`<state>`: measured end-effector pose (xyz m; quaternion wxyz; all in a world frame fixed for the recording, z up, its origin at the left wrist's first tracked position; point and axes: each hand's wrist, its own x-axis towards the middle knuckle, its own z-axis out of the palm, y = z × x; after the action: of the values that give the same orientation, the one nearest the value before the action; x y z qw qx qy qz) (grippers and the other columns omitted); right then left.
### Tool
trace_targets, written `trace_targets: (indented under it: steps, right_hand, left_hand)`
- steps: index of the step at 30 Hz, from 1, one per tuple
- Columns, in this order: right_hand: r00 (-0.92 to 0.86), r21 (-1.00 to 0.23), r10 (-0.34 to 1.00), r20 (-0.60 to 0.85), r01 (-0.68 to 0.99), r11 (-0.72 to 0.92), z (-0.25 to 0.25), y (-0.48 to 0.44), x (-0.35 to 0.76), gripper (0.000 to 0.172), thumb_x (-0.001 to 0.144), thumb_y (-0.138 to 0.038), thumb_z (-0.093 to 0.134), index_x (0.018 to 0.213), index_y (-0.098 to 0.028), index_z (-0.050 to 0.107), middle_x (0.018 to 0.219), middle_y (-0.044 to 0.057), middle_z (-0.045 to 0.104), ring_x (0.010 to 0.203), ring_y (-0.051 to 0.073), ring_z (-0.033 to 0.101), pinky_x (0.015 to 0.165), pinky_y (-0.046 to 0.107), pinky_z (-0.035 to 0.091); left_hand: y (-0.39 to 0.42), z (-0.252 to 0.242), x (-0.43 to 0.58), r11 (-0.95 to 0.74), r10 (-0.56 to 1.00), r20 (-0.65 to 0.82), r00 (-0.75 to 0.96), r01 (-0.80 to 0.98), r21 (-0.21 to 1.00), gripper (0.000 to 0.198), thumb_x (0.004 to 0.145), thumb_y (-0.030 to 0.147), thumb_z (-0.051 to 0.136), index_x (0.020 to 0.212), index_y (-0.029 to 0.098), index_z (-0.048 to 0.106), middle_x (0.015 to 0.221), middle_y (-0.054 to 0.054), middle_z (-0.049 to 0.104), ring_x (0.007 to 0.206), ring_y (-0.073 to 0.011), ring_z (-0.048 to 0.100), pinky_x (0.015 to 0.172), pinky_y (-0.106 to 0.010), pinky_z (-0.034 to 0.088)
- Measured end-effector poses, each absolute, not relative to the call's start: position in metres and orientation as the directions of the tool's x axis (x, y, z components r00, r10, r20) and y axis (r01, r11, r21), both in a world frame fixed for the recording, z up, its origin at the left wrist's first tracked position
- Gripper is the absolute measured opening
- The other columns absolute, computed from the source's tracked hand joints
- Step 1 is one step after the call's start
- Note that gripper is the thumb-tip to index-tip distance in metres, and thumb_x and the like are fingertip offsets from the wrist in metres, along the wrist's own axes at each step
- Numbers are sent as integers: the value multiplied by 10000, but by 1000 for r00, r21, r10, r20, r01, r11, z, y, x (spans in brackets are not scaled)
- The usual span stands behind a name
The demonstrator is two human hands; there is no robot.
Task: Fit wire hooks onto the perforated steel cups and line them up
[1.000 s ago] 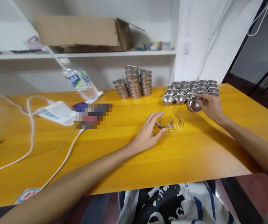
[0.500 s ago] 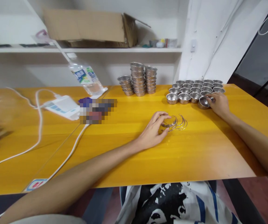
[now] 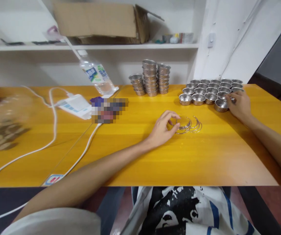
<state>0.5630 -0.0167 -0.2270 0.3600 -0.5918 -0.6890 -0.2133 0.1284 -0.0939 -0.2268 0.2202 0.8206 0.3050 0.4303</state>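
My left hand (image 3: 164,130) rests on the table beside a small heap of thin metal wire rings (image 3: 184,125). Its thumb and fingers are curved with a gap between them, and the fingertips reach the near side of the heap. Curved wire pieces (image 3: 197,125) lie just to the right. At the front right corner of a block of cups, my right hand (image 3: 240,105) has its bent fingers at the right rim of a perforated metal cup (image 3: 220,105). That cup stands upright, slightly forward of the front row (image 3: 198,99); part of my grip is hidden.
Stacked metal cups (image 3: 151,80) stand at the back. Leftward are a tilted plastic bottle (image 3: 98,76), a white box-like device (image 3: 76,106), a white cable (image 3: 54,124) and a blurred heap of brown pieces (image 3: 3,135). A cardboard box (image 3: 96,21) sits on the shelf.
The view has shifted, so the scene sits further right and higher. My right fingers have drawn slightly rightward toward the cup's rim. My left hand stays by the rings, its thumb and fingers still apart.
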Motion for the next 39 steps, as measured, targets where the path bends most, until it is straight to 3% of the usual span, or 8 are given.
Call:
trace_targets:
  steps: [7, 15, 21, 25, 28, 31, 33, 39]
  right_hand:
    - [-344, 203, 462, 817, 923, 328, -231, -25, 551, 385, 1068, -454, 573, 940, -185, 818, 979, 176, 770, 970, 294, 633, 880, 427, 482]
    - [-321, 224, 553, 769, 945, 237, -237, -20, 547, 281, 1017, -399, 639, 848, -214, 767, 972, 167, 792, 936, 293, 664, 884, 455, 506]
    - [-342, 127, 510, 789, 903, 410, -221, -45, 520, 323, 1084, -444, 518, 949, -291, 768, 966, 158, 769, 940, 342, 652, 858, 531, 537]
    - [-371, 85, 483, 793, 853, 515, -212, -62, 488, 325, 1076, -422, 546, 908, -242, 757, 904, 123, 768, 860, 289, 667, 856, 488, 543]
    - [-442, -8, 557, 704, 778, 628, -210, -73, 469, 308, 1087, -389, 561, 1024, -200, 796, 1023, 137, 803, 957, 284, 701, 925, 466, 563]
    - [-552, -133, 635, 540, 689, 712, -215, -81, 456, 339, 1086, -433, 592, 1203, -206, 814, 1183, 154, 792, 1102, 311, 713, 1015, 497, 577]
    - [-601, -201, 655, 459, 647, 735, -220, -84, 451, 366, 1074, -486, 620, 1266, -247, 820, 1239, 145, 776, 1140, 319, 715, 1045, 516, 583]
    - [-607, -329, 665, 435, 580, 745, -234, -85, 442, 316, 1072, -467, 644, 1270, -318, 840, 1248, 121, 768, 1164, 322, 714, 1064, 546, 584]
  left_hand:
    - [-50, -233, 121, -425, 902, 391, 181, 226, 876, 103, 998, 166, 692, 903, 163, 652, 900, -31, 717, 825, -132, 663, 753, -250, 501]
    - [-51, -233, 123, -373, 899, 347, 267, 51, 927, 292, 1101, 297, 665, 844, 166, 626, 866, -35, 721, 734, -103, 648, 722, -245, 504]
    - [-54, -230, 121, -372, 895, 330, 299, 95, 923, 441, 1081, 501, 685, 793, 173, 618, 793, -34, 700, 696, -115, 635, 678, -253, 494]
    - [-52, -233, 119, -460, 873, 391, 291, 229, 858, 292, 1079, 355, 638, 845, 179, 640, 823, -35, 714, 758, -141, 653, 738, -278, 516]
    - [-44, -233, 109, -574, 819, 497, 287, 430, 697, 26, 964, 167, 665, 972, 192, 665, 1009, -65, 738, 950, -200, 682, 821, -326, 547]
    - [-25, -229, 89, -611, 761, 589, 272, 607, 509, 256, 861, 100, 722, 1091, 197, 664, 1249, -129, 675, 1249, -311, 607, 1005, -444, 542]
    - [-5, -221, 70, -557, 765, 616, 190, 675, 483, 307, 883, 158, 769, 1163, 192, 648, 1343, -156, 613, 1348, -361, 527, 1106, -523, 492]
    - [83, -179, 20, -376, 757, 652, -25, 800, 467, 506, 967, 422, 830, 1344, 187, 587, 1395, -103, 532, 1347, -285, 389, 1257, -542, 283]
